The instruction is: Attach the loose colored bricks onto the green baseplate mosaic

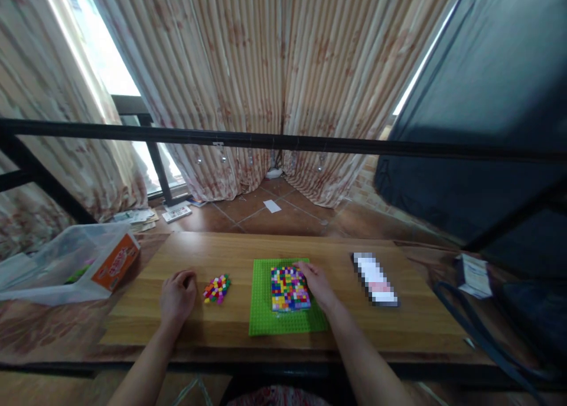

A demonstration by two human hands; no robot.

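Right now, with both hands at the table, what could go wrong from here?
The left hand is beside the loose bricks, so a sideways move might scatter them. The right hand is at the far-right corner of the multicoloured block; a slip there could knock small pieces askew.

From over here I saw a smooth wood table (177, 326) with a soft shine. The board (260, 305) looked like bumpy plastic, and the little bricks (290, 288) seemed shiny and hard. The bin (84, 233) was see-through plastic, the curtains (234, 58) were wrinkly cloth, and the floor tiles (225, 214) shone a bit.
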